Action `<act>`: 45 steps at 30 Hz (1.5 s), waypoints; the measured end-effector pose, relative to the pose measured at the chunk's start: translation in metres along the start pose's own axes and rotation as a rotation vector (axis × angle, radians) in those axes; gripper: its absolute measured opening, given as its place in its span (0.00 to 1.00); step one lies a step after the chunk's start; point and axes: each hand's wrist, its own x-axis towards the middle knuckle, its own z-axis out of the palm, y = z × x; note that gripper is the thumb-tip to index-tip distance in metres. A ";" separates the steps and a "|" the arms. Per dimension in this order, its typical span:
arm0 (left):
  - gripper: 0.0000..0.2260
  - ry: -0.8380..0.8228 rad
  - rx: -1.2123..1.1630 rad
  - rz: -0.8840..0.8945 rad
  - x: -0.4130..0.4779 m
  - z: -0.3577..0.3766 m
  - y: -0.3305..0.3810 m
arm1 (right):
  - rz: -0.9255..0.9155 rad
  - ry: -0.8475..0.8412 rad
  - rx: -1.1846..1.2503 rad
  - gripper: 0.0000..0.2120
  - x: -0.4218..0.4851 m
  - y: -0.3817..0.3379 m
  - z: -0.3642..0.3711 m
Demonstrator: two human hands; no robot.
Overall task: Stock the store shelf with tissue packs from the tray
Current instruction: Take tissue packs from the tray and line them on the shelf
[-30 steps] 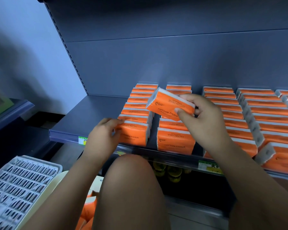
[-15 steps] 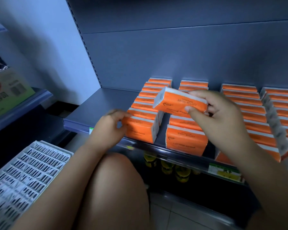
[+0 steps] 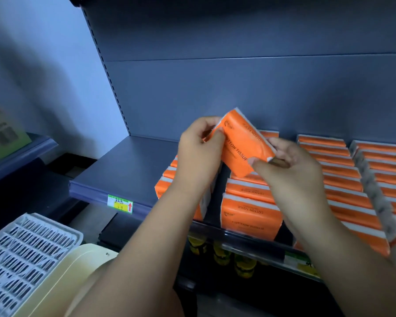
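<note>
Although several rows of orange tissue packs (image 3: 343,179) are already stood on the grey shelf (image 3: 128,170) across the centre and right of the head view, the task is judged only partly done: the left stretch of the shelf board, at centre-left of the frame above a green and yellow price label (image 3: 120,203), is seen bare, and the two leftmost rows are partly hidden behind the arms. One tissue pack (image 3: 242,145) is held up in the middle of the frame, tilted, above those rows and apparently clear of them, not yet set down. At the lower left a white slotted tray (image 3: 21,259) and a cream tray (image 3: 62,275) beside it are seen; no packs can be made out in the parts shown, so how many remain to be stocked cannot be told

The pack is pinched at its upper left corner by the left hand (image 3: 198,154), thumb on the orange face and fingers curled behind. Its lower right end is gripped by the right hand (image 3: 293,172), thumb laid on the near edge and fingers wrapped behind. Both hands are thus closed on the one pack, and nothing else is seen to be touched by either
</note>
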 end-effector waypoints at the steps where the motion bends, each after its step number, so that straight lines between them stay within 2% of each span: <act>1: 0.08 0.016 -0.004 -0.011 0.007 0.001 -0.005 | 0.028 0.023 0.025 0.10 0.008 0.001 0.001; 2: 0.07 0.036 0.017 -0.011 0.016 0.000 -0.010 | 0.037 0.040 0.022 0.06 0.016 0.001 0.003; 5: 0.08 0.033 0.020 -0.011 0.046 -0.004 -0.023 | 0.009 0.099 -0.044 0.10 0.044 -0.003 0.019; 9: 0.11 0.002 -0.009 -0.028 0.086 -0.004 -0.034 | 0.022 0.118 -0.131 0.07 0.091 -0.009 0.048; 12: 0.09 -0.019 0.002 -0.084 0.108 -0.008 -0.038 | 0.066 0.081 -0.117 0.24 0.128 -0.005 0.070; 13: 0.08 -0.036 0.004 -0.121 0.113 -0.010 -0.039 | 0.062 0.079 -0.125 0.25 0.137 -0.001 0.076; 16: 0.06 -0.113 -0.038 -0.251 0.131 -0.016 -0.043 | 0.085 0.049 -0.145 0.11 0.153 0.009 0.093; 17: 0.07 -0.136 -0.033 -0.289 0.136 -0.016 -0.046 | 0.103 0.035 -0.156 0.10 0.156 0.011 0.098; 20: 0.08 -0.183 0.061 -0.354 0.147 -0.014 -0.055 | 0.154 0.030 -0.168 0.19 0.166 0.019 0.104; 22: 0.10 -0.182 0.070 -0.399 0.152 -0.012 -0.067 | 0.169 0.039 -0.190 0.21 0.170 0.023 0.107; 26: 0.17 -0.203 0.061 -0.437 0.161 -0.013 -0.085 | 0.156 -0.009 -0.223 0.17 0.173 0.027 0.110; 30: 0.27 -0.215 0.042 -0.432 0.167 -0.013 -0.090 | 0.141 -0.035 -0.205 0.09 0.170 0.029 0.111; 32: 0.24 -0.218 -0.002 -0.437 0.168 -0.014 -0.089 | 0.141 -0.040 -0.204 0.06 0.165 0.027 0.111; 34: 0.21 -0.220 -0.032 -0.433 0.170 -0.013 -0.088 | 0.142 -0.061 -0.190 0.14 0.161 0.024 0.110; 36: 0.26 -0.222 -0.037 -0.432 0.168 -0.011 -0.085 | 0.136 -0.090 -0.207 0.20 0.161 0.023 0.110; 38: 0.30 -0.213 -0.032 -0.451 0.167 -0.009 -0.085 | 0.134 -0.149 -0.243 0.15 0.162 0.023 0.108; 40: 0.30 -0.218 -0.032 -0.470 0.164 -0.010 -0.082 | 0.118 -0.229 -0.274 0.07 0.161 0.022 0.107; 45: 0.21 -0.231 -0.027 -0.492 0.159 -0.012 -0.078 | 0.112 -0.351 -0.274 0.08 0.161 0.027 0.104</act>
